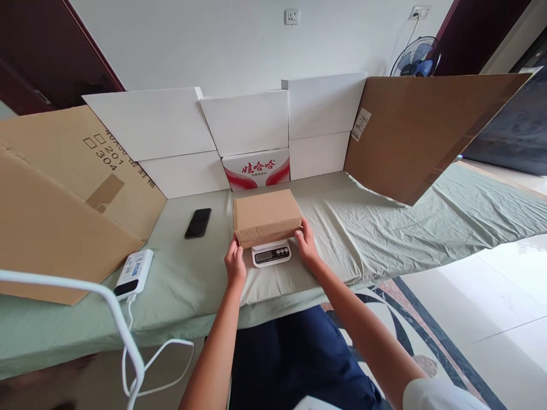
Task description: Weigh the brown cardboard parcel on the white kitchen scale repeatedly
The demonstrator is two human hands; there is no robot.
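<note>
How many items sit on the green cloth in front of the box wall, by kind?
Cardboard box: 1, on the scale, left hand and right hand at its ends
Kitchen scale: 1
Phone: 1
Power bank: 1
Total: 4

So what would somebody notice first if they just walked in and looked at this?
Probably the brown cardboard box in the middle, sitting on a small white scale, with the left hand and right hand at its two sides. Behind it stands a wall of white boxes, and a black phone lies on the green cloth to the left.
</note>
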